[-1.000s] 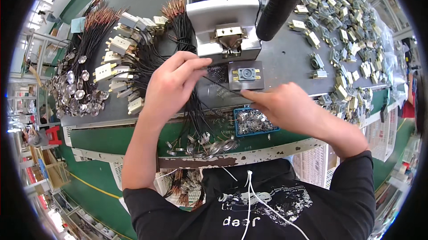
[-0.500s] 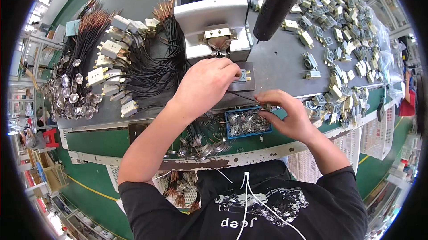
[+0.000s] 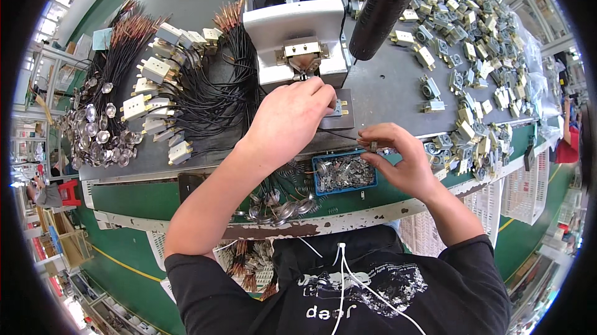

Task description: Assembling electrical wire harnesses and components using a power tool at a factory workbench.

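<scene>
My left hand (image 3: 295, 111) is closed, its fingertips pressed on a grey plug part (image 3: 339, 108) with brass prongs. That part lies on a flat metal block (image 3: 342, 121) in front of a white bench press (image 3: 302, 21); my knuckles hide much of it. From under the left hand a black cable (image 3: 339, 135) runs right to the fingertips of my right hand (image 3: 401, 156). Between thumb and fingers the right hand pinches a small metal piece (image 3: 372, 146), close to the cable's end. Just below sits a blue tray (image 3: 318, 190) of small metal clips.
Bundled black cables (image 3: 214, 95) with white plugs and copper ends lie left of the press. Many loose plug housings (image 3: 463, 70) spread across the right. A thick black tube (image 3: 392, 8) hangs over the bench. Coiled springs and metal discs (image 3: 283, 210) lie near the front edge.
Both hands stay in nearly the same places, the left still on the plug part. The right-hand fingers have shifted slightly, and the metal piece shows more plainly between them.
</scene>
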`<state>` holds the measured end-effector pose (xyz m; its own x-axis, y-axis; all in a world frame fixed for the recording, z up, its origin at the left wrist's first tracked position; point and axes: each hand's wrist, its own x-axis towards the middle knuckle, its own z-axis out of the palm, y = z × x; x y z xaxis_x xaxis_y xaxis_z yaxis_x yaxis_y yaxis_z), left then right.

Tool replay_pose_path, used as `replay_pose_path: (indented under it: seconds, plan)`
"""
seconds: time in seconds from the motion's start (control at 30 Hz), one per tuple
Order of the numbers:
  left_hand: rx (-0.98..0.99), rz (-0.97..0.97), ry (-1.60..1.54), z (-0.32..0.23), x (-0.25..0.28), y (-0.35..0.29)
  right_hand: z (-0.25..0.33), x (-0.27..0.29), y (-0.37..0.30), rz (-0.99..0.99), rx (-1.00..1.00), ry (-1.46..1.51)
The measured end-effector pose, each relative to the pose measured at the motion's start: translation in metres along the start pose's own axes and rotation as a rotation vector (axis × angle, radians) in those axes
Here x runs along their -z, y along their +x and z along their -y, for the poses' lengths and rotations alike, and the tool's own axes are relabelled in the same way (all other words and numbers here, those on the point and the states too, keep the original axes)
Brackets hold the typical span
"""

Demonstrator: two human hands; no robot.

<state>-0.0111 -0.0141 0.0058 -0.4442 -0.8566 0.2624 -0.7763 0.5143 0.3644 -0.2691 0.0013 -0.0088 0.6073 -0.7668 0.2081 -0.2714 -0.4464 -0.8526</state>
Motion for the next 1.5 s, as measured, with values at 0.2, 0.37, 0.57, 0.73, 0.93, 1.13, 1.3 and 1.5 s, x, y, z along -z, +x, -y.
replay_pose_path:
  seconds: [0.2,0.37,0.57,0.73,0.93,1.13,1.3,1.5]
  plan:
    - [0.037,0.019,0.029,0.000,0.000,-0.001,0.000,0.000,-0.001,-0.002,-0.029,0.011]
    - [0.015,0.007,-0.001,0.001,-0.003,-0.001,0.001,0.001,0.001,-0.007,-0.046,0.020]
    - [0.019,0.033,0.036,0.000,0.000,-0.001,0.003,0.003,0.002,-0.013,-0.030,-0.002]
    - [0.027,0.038,0.032,-0.002,0.004,-0.001,0.004,0.005,0.004,-0.012,-0.035,-0.013]
    - [0.036,0.049,0.002,-0.003,0.007,-0.001,0.003,0.005,0.007,-0.034,0.008,-0.007]
    - [0.043,0.003,-0.035,-0.005,0.017,-0.006,0.003,0.007,0.009,-0.036,0.018,-0.055]
    - [0.005,-0.036,-0.018,0.002,0.013,-0.009,0.003,0.006,0.008,-0.033,-0.013,-0.025]
    - [0.058,-0.002,-0.004,0.001,0.009,-0.004,0.004,0.007,0.008,-0.033,-0.018,-0.033]
